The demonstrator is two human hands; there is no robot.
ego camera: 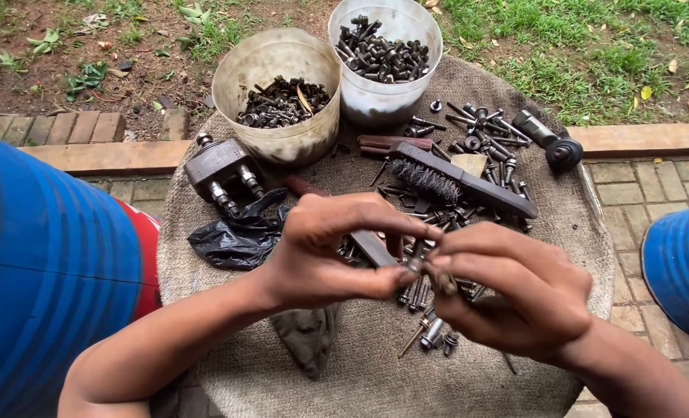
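Note:
My left hand (pixel 333 251) and my right hand (pixel 507 290) meet over the middle of a round sackcloth-covered table (pixel 375 364). Both pinch a small dark bolt (pixel 423 267) between fingertips, the left thumb and forefinger on one end, the right fingers curled on the other. Under the hands lies a heap of loose bolts and screws (pixel 430 325). A flat dark metal bar (pixel 371 246) shows beneath my left fingers.
Two white buckets (pixel 279 131) (pixel 387 97) of bolts stand at the back. A wire brush (pixel 457 182), a metal clamp block (pixel 222 172), a black plastic bag (pixel 236 236) and a socket tool (pixel 550 141) lie around. Blue drums (pixel 42 286) (pixel 681 267) flank the table.

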